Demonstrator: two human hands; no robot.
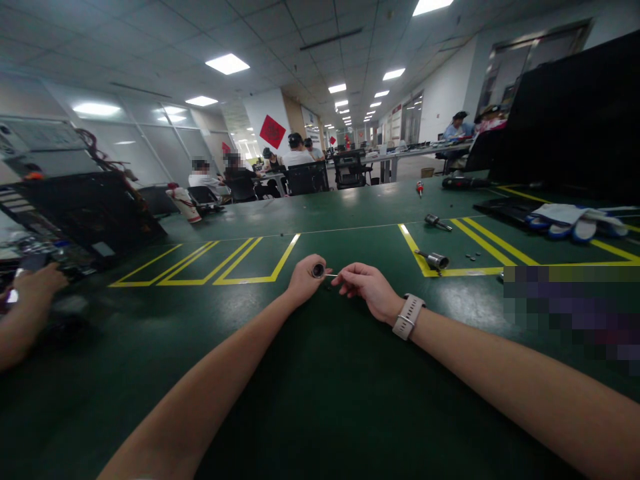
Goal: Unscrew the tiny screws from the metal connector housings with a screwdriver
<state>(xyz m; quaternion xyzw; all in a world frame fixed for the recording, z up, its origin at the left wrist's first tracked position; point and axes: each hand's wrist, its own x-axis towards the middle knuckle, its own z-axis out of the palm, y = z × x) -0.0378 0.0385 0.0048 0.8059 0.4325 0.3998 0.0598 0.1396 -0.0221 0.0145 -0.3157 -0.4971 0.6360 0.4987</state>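
My left hand (pixel 304 281) is wrapped round a hollow metal cylinder (pixel 318 270), its round open end facing me. Across from it, my right hand (pixel 367 285) pinches a thin, light-coloured rod (pixel 332 275) that reaches to the side of the cylinder; whether its tip goes in, I cannot tell. Small dark bits lie on the green table just below the rod. Right of my hands, a similar metal cylinder with a shaft (pixel 437 260) rests by the yellow tape, and another shafted metal part (pixel 438 222) lies farther back.
Several tiny dark pieces (pixel 473 256) lie near the right cylinder. A red screwdriver (pixel 420 189), a dark tool (pixel 465 183) and white-blue gloves (pixel 575 221) are farther back right. Another person's hand (pixel 37 287) is at the left edge. A large black panel (pixel 570 120) stands right.
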